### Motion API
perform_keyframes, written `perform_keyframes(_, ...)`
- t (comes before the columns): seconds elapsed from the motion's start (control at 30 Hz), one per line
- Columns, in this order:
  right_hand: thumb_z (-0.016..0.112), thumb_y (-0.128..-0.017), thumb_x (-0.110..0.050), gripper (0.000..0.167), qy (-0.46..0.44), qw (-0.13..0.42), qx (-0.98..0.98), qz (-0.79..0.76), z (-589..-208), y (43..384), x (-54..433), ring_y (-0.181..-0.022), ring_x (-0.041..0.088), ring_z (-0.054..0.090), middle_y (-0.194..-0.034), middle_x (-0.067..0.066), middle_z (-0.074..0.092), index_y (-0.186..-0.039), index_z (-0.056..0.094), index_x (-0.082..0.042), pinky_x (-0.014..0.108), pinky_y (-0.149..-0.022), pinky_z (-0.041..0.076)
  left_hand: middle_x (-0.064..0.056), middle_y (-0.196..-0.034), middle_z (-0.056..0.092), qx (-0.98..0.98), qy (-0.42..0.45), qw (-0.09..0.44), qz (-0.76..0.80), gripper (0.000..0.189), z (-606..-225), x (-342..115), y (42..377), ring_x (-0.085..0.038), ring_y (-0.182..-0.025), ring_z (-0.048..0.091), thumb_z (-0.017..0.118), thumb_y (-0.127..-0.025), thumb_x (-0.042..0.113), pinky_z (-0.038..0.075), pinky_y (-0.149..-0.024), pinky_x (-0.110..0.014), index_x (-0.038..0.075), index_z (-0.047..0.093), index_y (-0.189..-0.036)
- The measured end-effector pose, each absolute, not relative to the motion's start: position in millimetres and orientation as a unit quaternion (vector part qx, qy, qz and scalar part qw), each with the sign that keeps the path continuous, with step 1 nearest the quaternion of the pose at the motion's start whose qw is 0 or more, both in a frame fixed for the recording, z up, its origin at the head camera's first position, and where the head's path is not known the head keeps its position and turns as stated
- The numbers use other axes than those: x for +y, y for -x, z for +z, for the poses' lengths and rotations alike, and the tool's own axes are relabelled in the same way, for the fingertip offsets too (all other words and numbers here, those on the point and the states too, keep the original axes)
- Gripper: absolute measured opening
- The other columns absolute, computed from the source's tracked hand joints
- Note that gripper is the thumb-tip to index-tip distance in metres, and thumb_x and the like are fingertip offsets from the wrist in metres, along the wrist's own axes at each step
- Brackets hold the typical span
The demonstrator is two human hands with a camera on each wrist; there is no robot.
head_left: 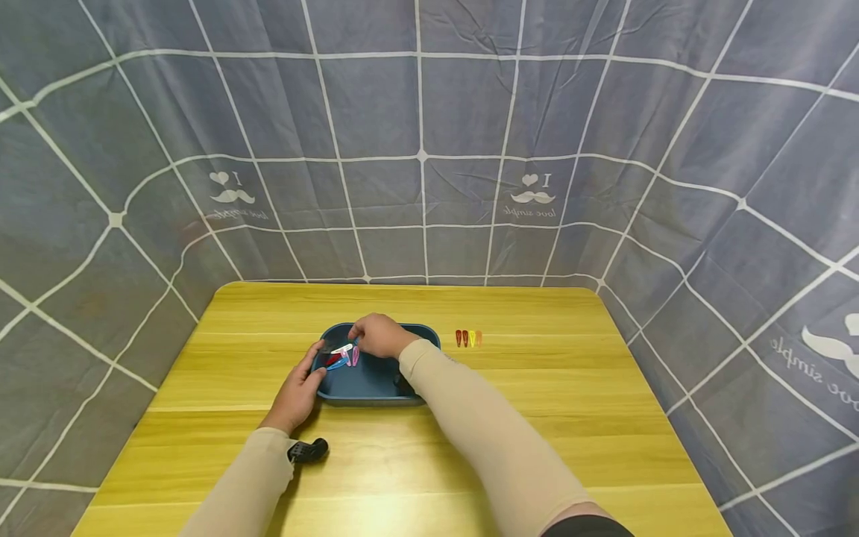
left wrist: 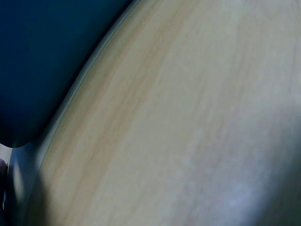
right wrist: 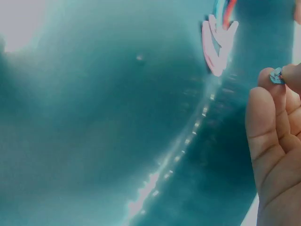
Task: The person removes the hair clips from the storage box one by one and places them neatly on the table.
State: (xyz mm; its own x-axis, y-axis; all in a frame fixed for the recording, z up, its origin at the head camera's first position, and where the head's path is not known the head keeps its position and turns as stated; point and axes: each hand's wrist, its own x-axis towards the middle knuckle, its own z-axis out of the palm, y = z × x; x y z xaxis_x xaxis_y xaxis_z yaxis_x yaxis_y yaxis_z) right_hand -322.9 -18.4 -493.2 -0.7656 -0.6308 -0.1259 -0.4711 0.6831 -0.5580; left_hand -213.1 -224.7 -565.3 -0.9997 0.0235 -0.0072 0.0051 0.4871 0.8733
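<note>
A dark blue tray (head_left: 376,382) stands on the wooden table. My left hand (head_left: 295,391) holds its left end, thumb by the near rim and fingers along the side. Over the tray's left part, my right hand (head_left: 379,335) pinches a small blue hair clip (right wrist: 276,76) between thumb and fingertip; most of the clip is hidden by the fingers. Below that hand, several loose hair clips lie at the tray's left end: a white clip (head_left: 342,349), a red clip (head_left: 334,359), a blue clip (head_left: 337,365) and a pink clip (head_left: 356,356).
Right of the tray, a row of upright-lying hair clips rests on the table (head_left: 537,418): two dark red clips (head_left: 461,338), a yellow clip (head_left: 472,338) and an orange clip (head_left: 479,338). Grey checked curtain (head_left: 376,194) surrounds the table's back and sides.
</note>
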Motion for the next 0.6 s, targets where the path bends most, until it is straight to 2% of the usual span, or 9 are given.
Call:
perform_keyframes(0.17,0.058,-0.104,-0.005,0.032,0.299,0.159,0.898,-0.283,-481.3,323.6,-11.8,-0.079,0.011,0.058,-0.127,0.004,0.076,-0.131,0.074,-0.007,0.020,-0.071,0.045,-0.018,-0.173,0.027,0.861,-0.007,0.013,0.509,0.058,-565.3,-225.0,212.7,-0.043,-0.160,0.025,0.041,-0.113,0.023,0.019,-0.129,-0.066,0.027,0.027,-0.169)
perform_keyframes(0.4,0.061,-0.105,-0.010,0.032,0.285,0.143,0.894,-0.316,-467.0,326.3,4.1,-0.070,0.010,0.059,-0.113,0.004,0.076,-0.134,0.073,-0.009,0.020,-0.064,0.048,-0.018,-0.174,0.025,0.862,0.000,0.019,0.506,0.058,-564.2,-224.8,212.8,-0.044,-0.161,0.023,0.041,-0.113,0.022,0.018,-0.129,-0.066,0.029,0.026,-0.169)
perform_keyframes(0.5,0.062,-0.105,-0.010,0.033,0.271,0.140,0.894,-0.328,-461.4,328.6,12.7,-0.071,0.011,0.060,-0.107,0.004,0.073,-0.137,0.071,-0.009,0.021,-0.062,0.048,-0.017,-0.174,0.024,0.863,0.004,0.021,0.504,0.058,-563.4,-224.8,212.2,-0.044,-0.161,0.023,0.041,-0.113,0.023,0.018,-0.129,-0.066,0.029,0.026,-0.169)
perform_keyframes(0.6,0.064,-0.103,-0.011,0.036,0.259,0.131,0.900,-0.323,-457.9,331.6,21.2,-0.081,0.012,0.061,-0.113,0.004,0.072,-0.139,0.070,-0.010,0.019,-0.067,0.049,-0.017,-0.175,0.023,0.864,0.006,0.023,0.504,0.058,-563.0,-225.1,211.4,-0.044,-0.161,0.022,0.042,-0.113,0.024,0.018,-0.129,-0.066,0.030,0.026,-0.169)
